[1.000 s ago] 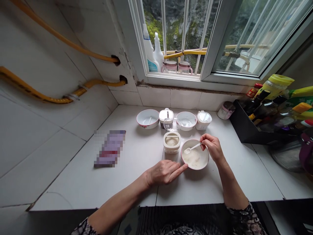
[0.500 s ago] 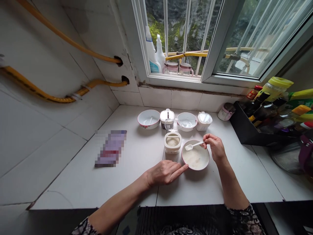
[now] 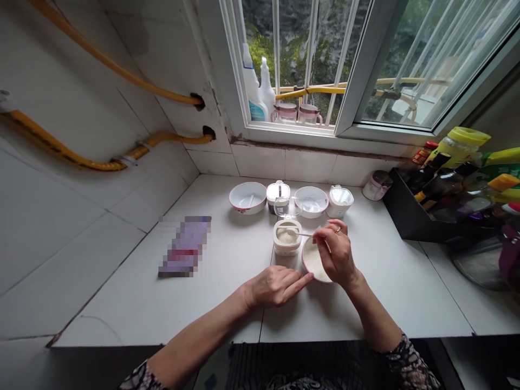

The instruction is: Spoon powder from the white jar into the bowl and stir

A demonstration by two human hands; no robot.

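My right hand is closed on the handle of a small white spoon, whose tip is in the open square jar of pale grains. Under that hand is a pink-rimmed bowl holding pale powder or grains, partly hidden. My left hand rests on the counter in front of the jar, index finger stretched out to the bowl's rim and the other fingers curled; it holds nothing.
Behind stand a bowl with a spoon, a lidded jar, another bowl and a second lidded jar. A black bottle box is at right, a blurred purple packet at left.
My right hand has moved left with the spoon, from above the bowl to the open jar. My left hand has stayed in place.
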